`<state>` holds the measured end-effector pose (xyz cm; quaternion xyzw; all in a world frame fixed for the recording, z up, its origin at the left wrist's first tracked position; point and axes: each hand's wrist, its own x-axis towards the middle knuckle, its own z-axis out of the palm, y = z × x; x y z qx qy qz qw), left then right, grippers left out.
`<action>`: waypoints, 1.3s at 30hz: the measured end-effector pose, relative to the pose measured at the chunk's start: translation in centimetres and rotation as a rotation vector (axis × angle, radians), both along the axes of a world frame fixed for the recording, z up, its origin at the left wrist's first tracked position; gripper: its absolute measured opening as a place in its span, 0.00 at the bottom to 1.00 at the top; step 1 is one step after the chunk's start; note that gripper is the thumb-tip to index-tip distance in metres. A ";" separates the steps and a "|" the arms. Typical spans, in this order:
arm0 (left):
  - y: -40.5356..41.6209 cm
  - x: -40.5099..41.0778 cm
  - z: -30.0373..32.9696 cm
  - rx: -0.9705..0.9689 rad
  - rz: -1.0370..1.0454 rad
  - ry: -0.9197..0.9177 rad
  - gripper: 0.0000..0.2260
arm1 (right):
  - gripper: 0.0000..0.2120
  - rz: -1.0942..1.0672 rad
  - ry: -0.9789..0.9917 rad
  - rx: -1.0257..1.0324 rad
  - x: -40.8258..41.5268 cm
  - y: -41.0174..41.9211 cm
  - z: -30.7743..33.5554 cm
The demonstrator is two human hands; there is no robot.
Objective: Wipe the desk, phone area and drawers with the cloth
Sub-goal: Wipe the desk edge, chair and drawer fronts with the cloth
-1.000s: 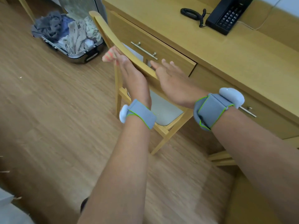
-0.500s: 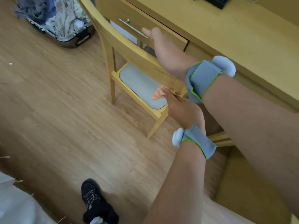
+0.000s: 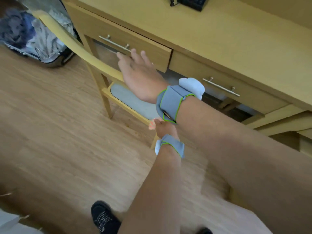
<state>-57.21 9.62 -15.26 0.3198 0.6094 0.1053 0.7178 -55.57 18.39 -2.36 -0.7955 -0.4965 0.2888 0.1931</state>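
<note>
The light wooden desk point(image 3: 219, 39) runs along the top, with a black phone point(image 3: 190, 1) at its far edge. Its left drawer point(image 3: 148, 53) stands slightly pulled out. My right hand point(image 3: 138, 73) is open, fingers spread, with the fingertips at the right end of that drawer's metal handle point(image 3: 113, 43). My left hand point(image 3: 163, 128) is lower, partly hidden under my right wrist, and is shut on a small pink-orange cloth point(image 3: 151, 125) at the front corner of the chair seat. A second drawer point(image 3: 244, 102) lies to the right.
A wooden chair point(image 3: 72, 44) with a grey seat cushion point(image 3: 128, 98) stands against the desk, below the left drawer. An open suitcase point(image 3: 25, 34) full of clothes lies on the wood floor at upper left. My black shoe point(image 3: 103, 217) is at the bottom.
My left hand with the cloth has dropped from the top of the chair back to the seat's front corner. My right hand has shifted from the chair back to the drawer handle.
</note>
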 end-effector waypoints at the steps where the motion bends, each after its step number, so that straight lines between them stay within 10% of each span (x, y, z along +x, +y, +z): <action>1: 0.4 -0.6 -0.1 -0.061 0.034 0.009 0.20 | 0.27 -0.016 0.020 0.004 -0.1 0.0 0.0; 12: 0.5 -12.6 7.1 -0.042 0.226 -0.343 0.25 | 0.25 -0.117 0.123 0.022 -0.7 -0.3 1.7; 16: 1.9 -17.0 10.7 0.056 0.135 -0.540 0.12 | 0.23 -0.151 0.104 0.089 -2.5 -1.2 4.7; 28: 6.8 -24.8 20.9 0.229 -0.141 -0.465 0.17 | 0.09 -0.748 0.457 0.247 -13.4 -11.9 11.0; 39: 5.8 -14.5 30.3 0.373 -0.574 -0.455 0.16 | 0.11 -1.030 0.904 0.547 -7.2 -15.5 18.3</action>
